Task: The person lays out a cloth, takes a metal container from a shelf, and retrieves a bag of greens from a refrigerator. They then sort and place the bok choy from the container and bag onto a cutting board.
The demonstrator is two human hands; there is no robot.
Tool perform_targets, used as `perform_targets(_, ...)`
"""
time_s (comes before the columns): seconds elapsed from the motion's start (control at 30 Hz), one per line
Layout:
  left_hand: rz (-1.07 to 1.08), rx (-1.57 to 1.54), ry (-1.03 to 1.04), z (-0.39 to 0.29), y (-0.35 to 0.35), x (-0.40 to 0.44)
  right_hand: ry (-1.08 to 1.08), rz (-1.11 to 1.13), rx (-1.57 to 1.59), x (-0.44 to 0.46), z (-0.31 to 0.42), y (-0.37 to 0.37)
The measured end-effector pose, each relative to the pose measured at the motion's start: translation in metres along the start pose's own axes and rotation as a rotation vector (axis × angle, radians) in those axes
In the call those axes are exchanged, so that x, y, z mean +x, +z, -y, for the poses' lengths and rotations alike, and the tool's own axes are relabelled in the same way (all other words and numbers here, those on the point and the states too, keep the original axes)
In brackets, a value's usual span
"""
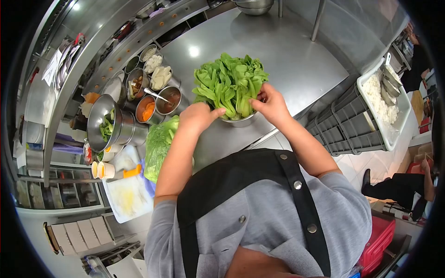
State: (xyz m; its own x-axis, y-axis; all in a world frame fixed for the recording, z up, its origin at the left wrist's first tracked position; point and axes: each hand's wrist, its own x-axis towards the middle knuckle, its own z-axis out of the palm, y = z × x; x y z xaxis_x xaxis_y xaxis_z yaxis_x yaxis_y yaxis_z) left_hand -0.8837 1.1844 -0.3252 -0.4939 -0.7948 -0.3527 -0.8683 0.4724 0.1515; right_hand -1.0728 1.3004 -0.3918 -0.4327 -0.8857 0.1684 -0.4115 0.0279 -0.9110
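Leafy green vegetables (229,83) stand piled upright in a round metal bowl (241,122), of which only the near rim shows. At the bowl's left side is my left hand (200,116), its thumb and fingers against the near left edge of the greens. My right hand (271,105) is at the right side, thumb and fingers closed on the outer stalks. A bag of lettuce (160,148) lies beside my left forearm. The fingertips of my left hand are partly hidden.
Metal containers of ingredients (147,109) and a large metal bowl (103,124) line the left. Nearby is a white cutting board (127,199) with an orange-handled knife (133,171). A white rice tub (405,113) sits on grey crates (350,123) at right. Another person's legs (391,187) show lower right.
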Motion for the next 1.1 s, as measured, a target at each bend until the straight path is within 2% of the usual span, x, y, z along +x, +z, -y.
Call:
perform_targets(0.03, 0.086, -0.042, 0.083, 0.002, -0.002, -0.004, 0.038, 0.011, 0.253, 0.000, -0.005, -0.002)
perform_targets(0.07, 0.084, -0.046, 0.086, 0.003, 0.002, -0.003, 0.047, 0.003, 0.364, -0.001, -0.010, -0.003)
perform_targets(0.1, 0.088, -0.327, 0.216, 0.004, 0.009, -0.002, 0.048, 0.003, 0.360, -0.001, -0.009, -0.004)
perform_targets(0.13, 0.093, -0.610, 0.342, 0.003, 0.016, -0.002, 0.076, 0.006, 0.521, -0.002, -0.007, -0.006)
perform_targets(0.17, 0.093, -0.613, 0.342, -0.003, 0.024, -0.003, 0.103, 0.010, 0.683, -0.002, -0.004, -0.008)
perform_targets(0.2, -0.102, -0.655, 0.432, -0.015, 0.033, -0.005, 0.120, 0.017, 0.813, -0.004, 0.003, -0.007)
perform_targets(0.23, -0.301, -0.692, 0.520, -0.023, 0.039, -0.005, 0.119, 0.018, 0.811, -0.003, 0.003, -0.007)
perform_targets(0.3, -0.228, -0.796, 0.511, -0.027, 0.042, 0.001, 0.155, 0.047, 0.951, 0.000, 0.001, -0.007)
perform_targets(0.37, -0.383, -0.759, 0.409, -0.030, 0.044, 0.004, 0.158, 0.032, 0.941, 0.002, -0.009, -0.004)
perform_targets(0.43, -0.444, -0.680, 0.447, -0.027, 0.044, 0.009, 0.168, 0.020, 0.936, 0.004, -0.009, -0.002)
perform_targets(0.5, -0.084, -0.613, 0.385, -0.025, 0.039, 0.013, 0.077, 0.008, 0.698, 0.003, -0.004, 0.002)
perform_targets(0.63, -0.225, -0.761, 0.525, -0.036, 0.073, 0.014, 0.041, -0.066, 0.594, 0.006, -0.018, 0.015)
perform_targets(0.7, -0.337, -0.848, 0.694, -0.038, 0.081, 0.014, 0.043, -0.008, 0.121, 0.008, -0.019, 0.011)
perform_targets(0.73, -0.141, -0.896, 0.504, -0.038, 0.083, 0.018, -0.037, -0.070, 0.069, 0.007, -0.017, 0.013)
perform_targets(0.77, -0.145, -0.894, 0.503, -0.035, 0.084, 0.019, -0.041, -0.069, 0.072, 0.005, -0.013, 0.012)
perform_targets(0.83, 0.211, -1.636, 0.316, -0.034, 0.072, 0.010, 0.026, -0.068, 0.244, -0.001, 0.002, 0.005)
perform_targets(0.87, -0.131, -1.487, 0.504, -0.038, 0.079, 0.011, 0.025, -0.064, 0.246, -0.002, 0.001, 0.000)
perform_targets(0.9, -0.135, -1.487, 0.501, -0.031, 0.078, 0.014, 0.029, -0.046, 0.241, -0.005, -0.004, -0.008)
perform_targets(0.97, -0.325, -1.208, 0.508, -0.012, 0.072, 0.020, 0.031, -0.017, 0.239, -0.010, -0.004, -0.024)
perform_targets(1.0, -0.168, -1.393, 0.448, -0.017, 0.045, -0.001, 0.073, 0.054, 0.213, -0.016, 0.005, -0.033)
perform_targets(1.03, -0.182, -1.394, 0.440, -0.016, 0.037, -0.007, 0.113, 0.127, 0.186, -0.020, 0.010, -0.038)
perform_targets(1.1, -0.006, -1.527, 0.390, -0.014, 0.029, -0.013, 0.095, 0.199, 0.193, -0.027, 0.019, -0.036)
